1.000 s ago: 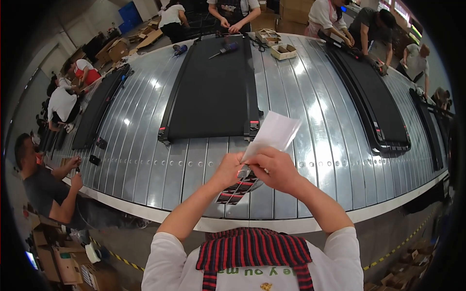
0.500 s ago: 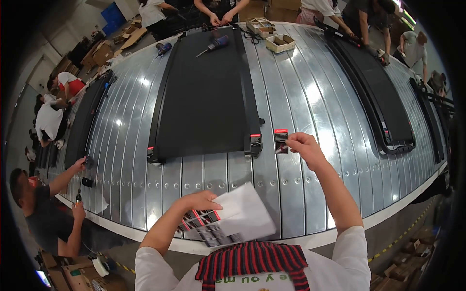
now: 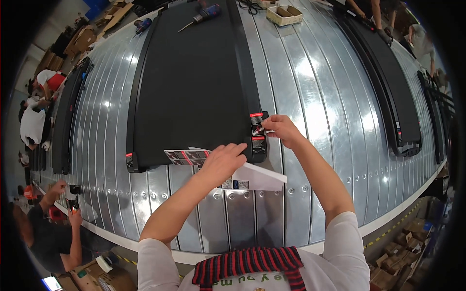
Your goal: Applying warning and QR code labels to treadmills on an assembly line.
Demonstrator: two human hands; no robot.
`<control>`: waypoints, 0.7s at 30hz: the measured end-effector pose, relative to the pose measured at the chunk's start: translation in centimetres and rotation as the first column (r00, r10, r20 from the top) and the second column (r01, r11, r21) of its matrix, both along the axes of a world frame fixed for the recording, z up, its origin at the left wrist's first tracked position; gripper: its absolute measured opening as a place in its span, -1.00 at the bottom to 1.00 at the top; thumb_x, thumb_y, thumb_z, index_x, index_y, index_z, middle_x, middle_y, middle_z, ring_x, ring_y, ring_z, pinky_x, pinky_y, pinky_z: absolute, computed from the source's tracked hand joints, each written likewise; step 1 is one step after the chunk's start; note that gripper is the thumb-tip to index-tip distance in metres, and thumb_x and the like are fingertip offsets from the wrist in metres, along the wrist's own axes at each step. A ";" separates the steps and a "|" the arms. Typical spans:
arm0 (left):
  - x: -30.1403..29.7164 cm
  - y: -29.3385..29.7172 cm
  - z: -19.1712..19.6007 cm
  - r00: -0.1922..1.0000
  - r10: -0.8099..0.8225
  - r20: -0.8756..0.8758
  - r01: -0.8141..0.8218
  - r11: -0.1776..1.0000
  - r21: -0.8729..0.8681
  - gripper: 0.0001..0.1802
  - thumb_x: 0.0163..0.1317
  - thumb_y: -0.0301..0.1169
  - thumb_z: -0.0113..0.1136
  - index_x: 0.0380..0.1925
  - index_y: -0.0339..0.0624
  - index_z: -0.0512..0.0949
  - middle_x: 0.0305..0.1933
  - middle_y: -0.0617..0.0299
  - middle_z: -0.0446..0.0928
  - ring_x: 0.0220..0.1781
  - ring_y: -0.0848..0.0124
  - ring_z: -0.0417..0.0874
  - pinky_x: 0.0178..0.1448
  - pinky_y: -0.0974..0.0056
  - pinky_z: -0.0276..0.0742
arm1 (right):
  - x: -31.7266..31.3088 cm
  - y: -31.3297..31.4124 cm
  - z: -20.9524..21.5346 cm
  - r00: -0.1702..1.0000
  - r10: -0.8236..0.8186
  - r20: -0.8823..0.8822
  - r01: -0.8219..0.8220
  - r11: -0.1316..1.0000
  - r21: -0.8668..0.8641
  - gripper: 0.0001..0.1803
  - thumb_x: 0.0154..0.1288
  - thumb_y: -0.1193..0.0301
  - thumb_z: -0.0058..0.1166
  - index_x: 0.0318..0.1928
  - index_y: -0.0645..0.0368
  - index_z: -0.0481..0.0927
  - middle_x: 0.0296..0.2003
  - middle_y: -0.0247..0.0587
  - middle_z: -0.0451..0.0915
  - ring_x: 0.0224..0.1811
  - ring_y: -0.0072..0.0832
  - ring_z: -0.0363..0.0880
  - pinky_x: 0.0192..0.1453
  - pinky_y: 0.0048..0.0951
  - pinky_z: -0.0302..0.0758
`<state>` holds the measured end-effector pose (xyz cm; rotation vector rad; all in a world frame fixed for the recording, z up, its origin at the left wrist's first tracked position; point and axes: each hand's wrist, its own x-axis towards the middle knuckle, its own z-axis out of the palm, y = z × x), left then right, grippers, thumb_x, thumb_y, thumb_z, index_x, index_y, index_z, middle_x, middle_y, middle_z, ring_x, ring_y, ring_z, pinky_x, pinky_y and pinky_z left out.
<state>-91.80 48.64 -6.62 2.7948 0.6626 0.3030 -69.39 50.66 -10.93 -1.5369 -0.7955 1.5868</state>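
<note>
Centrally, the right hand pinches the upper label of two at the black deck's near right corner; the left hand, clamped on sheets, partly hides them. Beyond: two drills, one open box.

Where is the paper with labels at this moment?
In the head view, just below centre, the paper is under the left hand, at the near end of the black deck.
</note>
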 end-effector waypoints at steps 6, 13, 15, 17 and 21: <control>0.9 1.4 -1.5 0.996 0.019 -0.083 -0.023 0.999 -0.045 -0.92 -0.12 -0.47 -0.01 -0.56 -0.22 0.40 0.05 0.05 0.33 -0.06 0.25 0.38 -0.05 0.20 0.31 | -0.5 0.6 -0.8 0.999 -0.021 0.036 0.021 1.000 -0.001 -0.87 0.05 0.42 0.06 -0.43 0.23 0.49 -0.49 -0.28 0.49 -0.46 -0.57 0.41 -0.40 -0.55 0.34; 1.0 1.8 -2.0 0.999 0.011 -0.044 -0.013 0.999 -0.045 -0.88 -0.20 -0.52 0.06 -0.56 -0.20 0.38 0.05 0.04 0.32 -0.09 0.23 0.41 -0.13 0.19 0.38 | -0.4 0.6 -0.7 0.994 -0.007 0.106 0.009 1.000 -0.020 -0.89 0.08 0.44 0.03 -0.42 0.23 0.48 -0.44 -0.28 0.50 -0.36 -0.54 0.46 -0.28 -0.49 0.40; 1.0 2.0 -2.1 0.999 0.004 -0.050 -0.006 0.999 -0.044 -0.89 -0.20 -0.52 0.05 -0.56 -0.20 0.38 0.05 0.04 0.32 -0.10 0.23 0.42 -0.13 0.19 0.38 | -0.3 0.7 -0.8 0.994 -0.006 0.107 0.009 1.000 -0.020 -0.90 0.08 0.44 0.04 -0.43 0.22 0.48 -0.45 -0.29 0.50 -0.37 -0.55 0.46 -0.29 -0.51 0.40; 0.9 2.0 -2.2 0.998 -0.001 -0.057 -0.001 0.999 -0.044 -0.89 -0.19 -0.52 0.04 -0.56 -0.19 0.38 0.05 0.04 0.32 -0.10 0.24 0.42 -0.13 0.20 0.38 | -0.3 0.7 -0.8 0.994 -0.004 0.107 0.006 1.000 -0.023 -0.91 0.07 0.45 0.04 -0.44 0.22 0.48 -0.46 -0.29 0.50 -0.38 -0.56 0.46 -0.30 -0.52 0.40; 1.0 2.2 -1.9 0.998 -0.009 -0.056 0.006 0.998 -0.058 -0.89 -0.19 -0.52 0.05 -0.56 -0.20 0.38 0.05 0.05 0.32 -0.12 0.24 0.42 -0.15 0.20 0.38 | -0.3 0.6 -0.5 0.995 -0.013 0.101 0.014 1.000 -0.014 -0.92 0.05 0.46 0.05 -0.46 0.20 0.47 -0.49 -0.31 0.50 -0.41 -0.57 0.46 -0.33 -0.54 0.40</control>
